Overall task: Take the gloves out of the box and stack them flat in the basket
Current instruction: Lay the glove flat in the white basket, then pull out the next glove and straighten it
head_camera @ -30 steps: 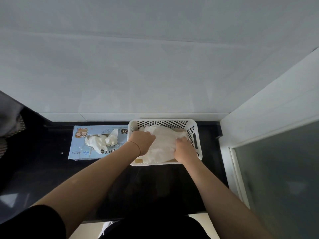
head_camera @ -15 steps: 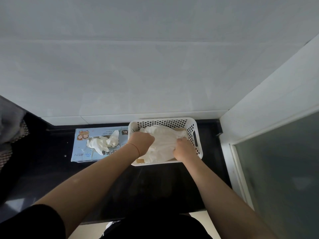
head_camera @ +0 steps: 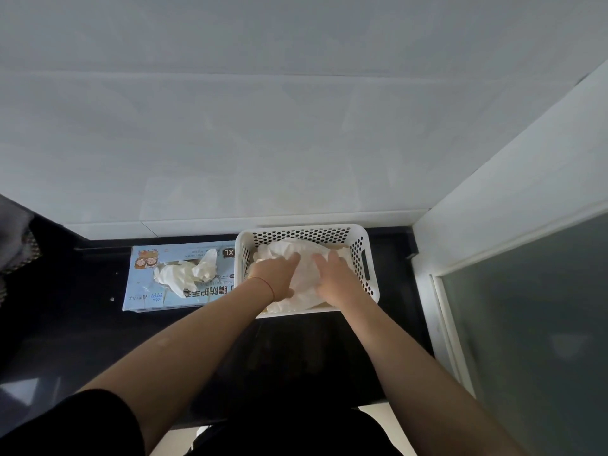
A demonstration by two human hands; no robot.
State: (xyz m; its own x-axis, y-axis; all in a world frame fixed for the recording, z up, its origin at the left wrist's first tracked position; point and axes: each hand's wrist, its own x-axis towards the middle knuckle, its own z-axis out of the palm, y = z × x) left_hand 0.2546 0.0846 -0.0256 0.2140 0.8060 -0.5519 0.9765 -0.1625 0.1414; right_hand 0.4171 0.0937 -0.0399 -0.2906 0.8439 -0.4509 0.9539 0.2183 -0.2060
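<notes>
Both hands have flattened out since a moment ago: where the knuckles were bunched over the pile, the fingers now lie straight, so each grip is released and nothing is pinched. The left hand (head_camera: pixel 274 274) and the right hand (head_camera: pixel 337 279) press palm-down, side by side, on the thin white disposable gloves (head_camera: pixel 304 273) heaped in the white perforated plastic basket (head_camera: pixel 363 258), which stands on the glossy black table (head_camera: pixel 98 340) against the pale tiled wall (head_camera: pixel 296 126). Just beside the basket, to its left and looking as if it touches it, lies the flat light-blue cardboard glove box (head_camera: pixel 154 274), with a crumpled tuft of more white gloves (head_camera: pixel 186 273) sticking out of its opening, so I judge the job only partly done. What worries me is the spring in that flimsy film: once the palms lift, the pile may puff back up, or a glove may cling to the skin and ride out over the rim. The basket looks light, and a sideways smoothing stroke could skate it across the slick table. Pulling at the tuft next could drag several gloves out together, or tug the box along.
</notes>
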